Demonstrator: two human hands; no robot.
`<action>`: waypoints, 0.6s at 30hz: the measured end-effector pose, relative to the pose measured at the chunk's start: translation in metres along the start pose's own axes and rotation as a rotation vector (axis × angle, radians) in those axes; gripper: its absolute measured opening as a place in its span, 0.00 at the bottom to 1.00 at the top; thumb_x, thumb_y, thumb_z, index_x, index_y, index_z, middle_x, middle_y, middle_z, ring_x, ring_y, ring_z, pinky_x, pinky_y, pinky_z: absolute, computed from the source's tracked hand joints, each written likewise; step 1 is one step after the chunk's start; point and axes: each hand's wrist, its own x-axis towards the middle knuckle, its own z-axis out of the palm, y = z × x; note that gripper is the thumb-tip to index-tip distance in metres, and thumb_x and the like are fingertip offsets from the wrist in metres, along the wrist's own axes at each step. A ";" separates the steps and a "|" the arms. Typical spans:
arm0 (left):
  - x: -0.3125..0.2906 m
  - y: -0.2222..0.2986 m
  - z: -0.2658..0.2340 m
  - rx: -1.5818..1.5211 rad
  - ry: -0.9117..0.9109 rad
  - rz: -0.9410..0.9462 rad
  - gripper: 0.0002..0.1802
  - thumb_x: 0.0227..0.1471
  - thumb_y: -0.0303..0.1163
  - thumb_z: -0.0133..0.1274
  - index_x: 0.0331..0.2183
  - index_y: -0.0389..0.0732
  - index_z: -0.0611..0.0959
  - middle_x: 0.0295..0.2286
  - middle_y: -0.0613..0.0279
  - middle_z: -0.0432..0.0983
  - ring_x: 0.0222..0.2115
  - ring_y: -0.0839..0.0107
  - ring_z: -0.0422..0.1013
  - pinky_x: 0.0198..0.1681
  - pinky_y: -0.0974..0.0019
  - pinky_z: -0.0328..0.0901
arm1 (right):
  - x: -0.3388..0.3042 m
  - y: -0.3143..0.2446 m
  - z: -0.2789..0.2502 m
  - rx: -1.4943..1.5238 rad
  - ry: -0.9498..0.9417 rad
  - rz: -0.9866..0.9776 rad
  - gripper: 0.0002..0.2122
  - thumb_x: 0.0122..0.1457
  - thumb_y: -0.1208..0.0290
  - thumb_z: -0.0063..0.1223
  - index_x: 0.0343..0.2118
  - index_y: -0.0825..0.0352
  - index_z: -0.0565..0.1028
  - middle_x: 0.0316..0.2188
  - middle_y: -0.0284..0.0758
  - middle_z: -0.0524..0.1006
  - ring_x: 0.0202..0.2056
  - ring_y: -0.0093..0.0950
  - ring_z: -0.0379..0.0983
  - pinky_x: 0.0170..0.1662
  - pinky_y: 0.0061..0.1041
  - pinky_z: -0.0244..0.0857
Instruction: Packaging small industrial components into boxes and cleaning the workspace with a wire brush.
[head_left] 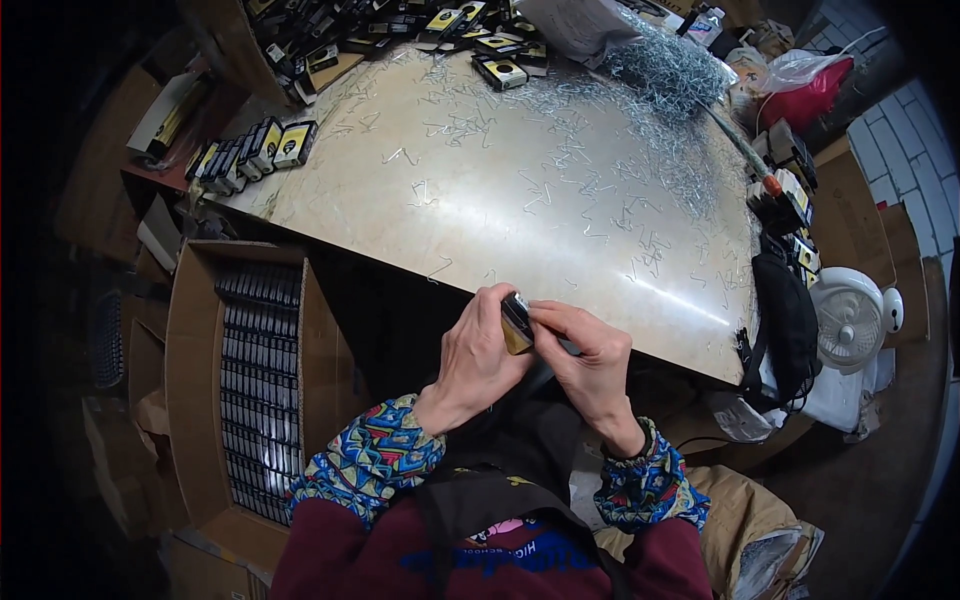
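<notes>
My left hand (475,343) is closed around a small black and yellow box (516,322), held just off the table's near edge. One end of the box tips up between the fingers. My right hand (587,357) touches the box's right side, its thumb and fingertips pinched together; anything between them is too small or hidden to make out. Bent metal wire hooks (540,190) lie scattered over the metal tabletop (350,215), the closest just beyond my hands. A dense heap of the same wire pieces (665,75) sits at the far right.
Similar boxes stand in a row (255,150) at the table's left edge; more are piled (440,25) at the back. An open carton (180,380) of stacked black items is at my left. On the right are a black bag (783,330) and a white fan (850,322).
</notes>
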 end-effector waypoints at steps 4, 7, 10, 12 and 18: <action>0.004 0.003 0.000 -0.024 0.050 -0.026 0.29 0.42 0.27 0.61 0.45 0.38 0.66 0.33 0.47 0.72 0.33 0.46 0.72 0.33 0.53 0.68 | 0.002 -0.002 0.005 0.008 -0.036 -0.054 0.08 0.53 0.83 0.57 0.37 0.72 0.80 0.37 0.42 0.81 0.35 0.28 0.80 0.38 0.22 0.73; 0.004 0.001 0.005 0.012 0.068 -0.137 0.28 0.44 0.29 0.60 0.46 0.38 0.67 0.33 0.47 0.72 0.32 0.45 0.72 0.33 0.51 0.68 | -0.001 0.003 0.014 -0.090 0.034 -0.200 0.10 0.54 0.83 0.55 0.40 0.71 0.79 0.40 0.42 0.80 0.37 0.29 0.79 0.40 0.24 0.73; 0.019 0.018 0.000 0.089 -0.041 0.048 0.43 0.42 0.35 0.63 0.56 0.34 0.62 0.50 0.45 0.63 0.51 0.49 0.63 0.49 0.55 0.66 | 0.003 0.019 -0.008 0.052 0.148 0.067 0.11 0.58 0.82 0.51 0.44 0.74 0.76 0.44 0.42 0.79 0.42 0.29 0.76 0.47 0.24 0.69; 0.033 0.021 0.000 0.061 0.055 0.159 0.43 0.46 0.38 0.62 0.58 0.31 0.61 0.51 0.45 0.61 0.52 0.49 0.62 0.52 0.55 0.64 | 0.011 0.041 -0.039 -0.010 0.384 0.083 0.12 0.61 0.81 0.48 0.47 0.76 0.75 0.46 0.41 0.77 0.45 0.27 0.74 0.50 0.24 0.67; 0.065 -0.019 0.026 -0.102 0.047 0.140 0.21 0.57 0.33 0.51 0.49 0.30 0.71 0.40 0.46 0.70 0.44 0.51 0.67 0.48 0.58 0.64 | 0.031 0.061 0.011 0.087 0.288 0.056 0.13 0.63 0.80 0.47 0.50 0.75 0.73 0.48 0.41 0.76 0.49 0.29 0.72 0.54 0.25 0.64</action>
